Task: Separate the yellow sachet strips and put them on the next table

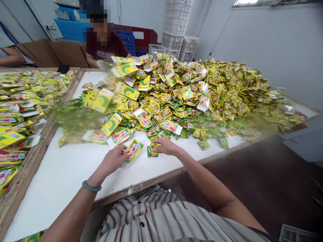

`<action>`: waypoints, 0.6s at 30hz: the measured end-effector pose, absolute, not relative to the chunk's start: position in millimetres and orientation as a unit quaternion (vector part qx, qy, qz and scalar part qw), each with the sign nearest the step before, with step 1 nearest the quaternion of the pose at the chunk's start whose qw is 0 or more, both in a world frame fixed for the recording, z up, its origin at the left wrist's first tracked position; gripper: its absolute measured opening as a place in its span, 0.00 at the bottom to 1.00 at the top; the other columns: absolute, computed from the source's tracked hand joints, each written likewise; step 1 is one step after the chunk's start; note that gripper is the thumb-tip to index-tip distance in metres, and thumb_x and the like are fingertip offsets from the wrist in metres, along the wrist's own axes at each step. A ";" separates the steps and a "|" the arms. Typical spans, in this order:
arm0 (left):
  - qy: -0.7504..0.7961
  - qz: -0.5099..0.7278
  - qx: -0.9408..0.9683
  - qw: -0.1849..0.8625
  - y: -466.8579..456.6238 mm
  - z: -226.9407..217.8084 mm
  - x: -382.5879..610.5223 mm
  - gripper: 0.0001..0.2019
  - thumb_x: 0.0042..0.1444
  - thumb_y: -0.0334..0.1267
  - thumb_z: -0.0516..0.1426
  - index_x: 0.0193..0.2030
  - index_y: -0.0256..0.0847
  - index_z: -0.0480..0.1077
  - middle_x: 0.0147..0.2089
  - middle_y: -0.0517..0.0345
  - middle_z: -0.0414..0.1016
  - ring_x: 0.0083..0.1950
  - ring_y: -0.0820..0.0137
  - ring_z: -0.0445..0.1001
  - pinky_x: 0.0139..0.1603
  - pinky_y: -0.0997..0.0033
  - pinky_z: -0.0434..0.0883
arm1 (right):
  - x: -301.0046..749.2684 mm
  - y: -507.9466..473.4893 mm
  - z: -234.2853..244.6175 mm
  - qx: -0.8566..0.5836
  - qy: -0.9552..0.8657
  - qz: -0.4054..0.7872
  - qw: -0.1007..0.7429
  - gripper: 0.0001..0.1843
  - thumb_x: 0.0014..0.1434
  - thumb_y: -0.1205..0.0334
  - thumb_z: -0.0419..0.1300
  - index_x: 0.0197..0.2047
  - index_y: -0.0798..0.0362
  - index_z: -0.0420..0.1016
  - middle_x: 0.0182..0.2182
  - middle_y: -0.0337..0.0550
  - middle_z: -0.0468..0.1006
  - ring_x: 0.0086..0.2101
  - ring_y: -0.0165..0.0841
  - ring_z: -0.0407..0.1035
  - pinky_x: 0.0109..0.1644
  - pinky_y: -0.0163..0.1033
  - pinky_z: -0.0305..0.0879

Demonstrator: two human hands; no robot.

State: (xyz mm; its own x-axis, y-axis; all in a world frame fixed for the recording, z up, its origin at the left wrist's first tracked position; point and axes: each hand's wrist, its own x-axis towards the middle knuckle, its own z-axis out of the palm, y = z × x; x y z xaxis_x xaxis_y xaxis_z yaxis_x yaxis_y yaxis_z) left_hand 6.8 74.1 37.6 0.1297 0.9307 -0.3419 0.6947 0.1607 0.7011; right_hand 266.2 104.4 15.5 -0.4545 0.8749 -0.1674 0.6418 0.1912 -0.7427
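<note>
My left hand (118,157) grips a small yellow and green printed box (134,150) by its left side, just above the white table (106,183). To the right of it, my right hand (165,146) has its fingers closed on small yellow-green candy packets (152,150) at the front of the pile. How many packets lie under those fingers is hidden. Close beyond my hands lie more printed boxes (122,136), some with open end flaps. A large heap of shiny small packets (227,90) spreads behind and to the right.
A wooden divider (47,143) separates this table from a left section full of boxes (12,137). Across the table sits a co-worker (107,50); another person's arm (11,57) shows at far left. White crates (175,30) are stacked at the back.
</note>
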 end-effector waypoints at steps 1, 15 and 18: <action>0.664 0.173 0.570 0.452 69.9 34.8 5.0 0.21 0.48 0.54 0.58 0.41 0.40 0.67 0.28 0.62 0.67 0.24 0.70 0.67 0.23 0.73 0.65 | 263.4 106.4 15.4 -0.488 -0.770 0.390 0.130 0.12 0.53 0.66 0.63 0.43 0.52 0.77 0.38 0.40 0.79 0.41 0.35 0.71 0.44 0.36 0.63; 0.709 0.434 0.159 0.533 17.5 19.8 21.3 0.33 0.58 0.34 0.55 0.67 0.42 0.45 0.34 0.60 0.67 0.21 0.78 0.64 0.24 0.64 0.77 | 254.1 68.5 -19.5 -0.620 -0.731 0.238 0.159 0.19 0.48 0.63 0.69 0.42 0.52 0.69 0.37 0.40 0.70 0.37 0.33 0.65 0.40 0.35 0.60; 0.708 0.392 0.197 0.553 12.2 24.2 22.3 0.41 0.56 0.36 0.58 0.70 0.48 0.37 0.39 0.55 0.71 0.26 0.73 0.71 0.27 0.62 0.78 | 257.2 62.8 -21.2 -0.612 -0.722 0.245 0.212 0.12 0.51 0.68 0.64 0.39 0.51 0.68 0.34 0.37 0.69 0.35 0.31 0.64 0.38 0.34 0.59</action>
State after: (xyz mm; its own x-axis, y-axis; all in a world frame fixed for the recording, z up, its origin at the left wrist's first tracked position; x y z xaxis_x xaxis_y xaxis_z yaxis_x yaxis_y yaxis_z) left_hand 22.3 12.2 24.2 -0.3107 0.7122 -0.6294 -0.1552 0.6153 0.7729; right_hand 257.2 62.8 -21.2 -0.1611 0.9869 0.0063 0.7797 0.1312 -0.6122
